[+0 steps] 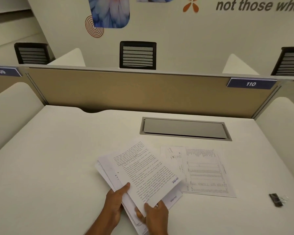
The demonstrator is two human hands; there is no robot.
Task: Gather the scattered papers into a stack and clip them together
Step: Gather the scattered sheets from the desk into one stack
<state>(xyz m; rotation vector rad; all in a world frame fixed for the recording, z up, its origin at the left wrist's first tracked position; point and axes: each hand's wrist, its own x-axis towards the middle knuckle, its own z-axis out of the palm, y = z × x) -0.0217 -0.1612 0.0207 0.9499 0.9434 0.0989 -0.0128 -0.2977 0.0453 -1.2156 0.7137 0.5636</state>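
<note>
**Gathering printed sheets on a matte white desk**

Gripping a fanned stack of thin printed papers (139, 173), the left hand (115, 203) pinches its left edge and the right hand (157, 216) its near corner. One tabled sheet (205, 172) lies flat just beside. A black binder clip (276, 200) sits far right. Partition tags read "109" and "110" (250, 84).

Matt white printed paper sheets (143, 173) fill both hands; right of them, a glossy black metal binder clip (276, 199) lies on the smooth matt desk (58, 158).
</note>
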